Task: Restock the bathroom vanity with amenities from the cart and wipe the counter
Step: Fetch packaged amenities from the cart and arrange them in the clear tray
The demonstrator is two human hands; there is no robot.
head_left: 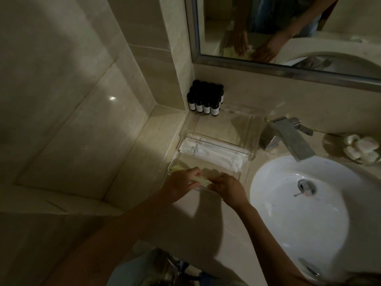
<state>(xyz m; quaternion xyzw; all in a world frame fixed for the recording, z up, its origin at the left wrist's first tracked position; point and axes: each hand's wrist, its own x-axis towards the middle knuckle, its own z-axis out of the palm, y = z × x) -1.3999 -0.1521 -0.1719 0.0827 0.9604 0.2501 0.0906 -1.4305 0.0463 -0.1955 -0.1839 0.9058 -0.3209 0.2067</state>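
Observation:
A clear acrylic tiered organizer (pixel 255 129) stands on the beige counter (pixel 208 228), left of the sink. Its middle tier holds white wrapped amenity packets (pixel 208 150). Over the front, lowest tier, my left hand (pixel 181 183) and my right hand (pixel 227 187) together hold a small bundle of pale yellow packets (pixel 203 181), fingers curled on its two ends. More yellow packets (pixel 177 168) lie at the left end of that tier. Several small dark bottles (pixel 206 99) with white labels stand in the back corner.
A white round basin (pixel 309 223) with a chrome faucet (pixel 288 137) fills the right side. A dish of white soaps (pixel 360 148) sits behind the basin. A framed mirror (pixel 288 27) hangs above. Tiled wall and ledge (pixel 82 120) close off the left.

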